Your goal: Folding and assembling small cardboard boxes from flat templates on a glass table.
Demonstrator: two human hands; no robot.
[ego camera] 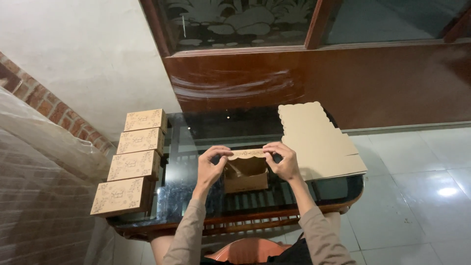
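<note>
A half-folded brown cardboard box (246, 172) stands open on the glass-topped table (206, 132) in front of me. My left hand (210, 166) pinches the left end of its scalloped lid flap. My right hand (283, 159) grips the right end of the same flap. The box's inside is visible under the flap.
Several finished patterned cardboard boxes (132, 159) sit in a row along the table's left edge. A stack of flat unfolded box blanks (319, 142) lies at the right. Behind the table is a wooden door; a brick wall stands left, white tiled floor right.
</note>
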